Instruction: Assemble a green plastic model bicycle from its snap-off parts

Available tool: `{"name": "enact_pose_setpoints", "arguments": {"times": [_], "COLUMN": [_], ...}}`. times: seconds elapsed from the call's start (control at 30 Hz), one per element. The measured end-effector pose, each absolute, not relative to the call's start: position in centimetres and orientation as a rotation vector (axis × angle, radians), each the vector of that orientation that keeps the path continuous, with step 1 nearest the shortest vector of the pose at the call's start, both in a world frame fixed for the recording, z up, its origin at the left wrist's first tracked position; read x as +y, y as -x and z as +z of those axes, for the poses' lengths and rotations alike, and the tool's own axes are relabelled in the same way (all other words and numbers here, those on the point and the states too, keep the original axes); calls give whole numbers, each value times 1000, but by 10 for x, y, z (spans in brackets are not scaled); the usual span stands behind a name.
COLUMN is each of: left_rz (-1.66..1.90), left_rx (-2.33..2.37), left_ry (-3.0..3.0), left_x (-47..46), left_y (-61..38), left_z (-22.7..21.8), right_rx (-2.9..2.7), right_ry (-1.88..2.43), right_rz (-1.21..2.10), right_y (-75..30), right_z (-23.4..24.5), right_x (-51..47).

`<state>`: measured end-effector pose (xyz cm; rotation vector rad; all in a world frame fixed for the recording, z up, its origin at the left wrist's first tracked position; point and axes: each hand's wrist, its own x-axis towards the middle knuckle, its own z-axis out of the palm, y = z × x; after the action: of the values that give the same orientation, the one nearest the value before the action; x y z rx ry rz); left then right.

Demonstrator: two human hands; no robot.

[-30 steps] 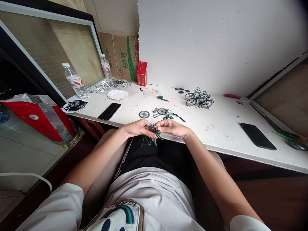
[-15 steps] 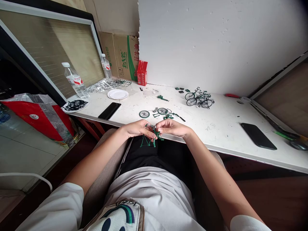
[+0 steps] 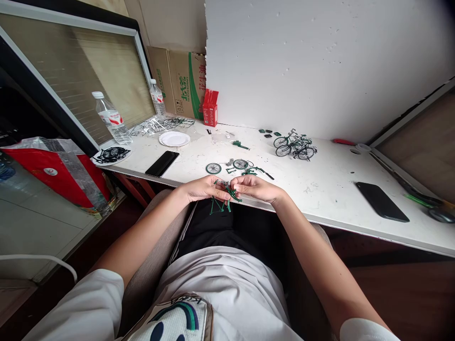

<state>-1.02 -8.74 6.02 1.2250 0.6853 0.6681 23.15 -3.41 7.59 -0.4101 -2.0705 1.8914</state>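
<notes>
One green frame [image 3: 229, 205] juts below the left grip [image 3: 203, 189].

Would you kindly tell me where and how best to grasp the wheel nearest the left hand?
Probably pinch the wheel by its outer rim, coming from above and its left: it appears to lie flat on the white desk, its thin spokes look delicate, and a second wheel sits to its right.

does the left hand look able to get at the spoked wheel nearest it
Probably yes: nothing stands between the left hand and the spoked wheel, though that hand grips a green model-bicycle frame.
</notes>
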Motion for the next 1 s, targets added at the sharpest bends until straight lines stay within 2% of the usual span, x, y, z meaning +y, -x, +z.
{"name": "enact_pose_setpoints", "arguments": {"times": [0.33,0.63,1.0], "left_rz": [717,933,928], "left_rx": [691,794,805], "left_ry": [-1183,-1196,-1219], "left_x": [-88,-88,-87], "left_y": [9,-1,-1], "left_z": [59,62,57], "right_rx": [-2069,-1901,-2004], "right_ry": [434,502,538], "right_rz": [1847,1680,1516], "right_y": [-237,-241,-235], "right_z": [82,91,84], "right_x": [-33,-30,-29]}}
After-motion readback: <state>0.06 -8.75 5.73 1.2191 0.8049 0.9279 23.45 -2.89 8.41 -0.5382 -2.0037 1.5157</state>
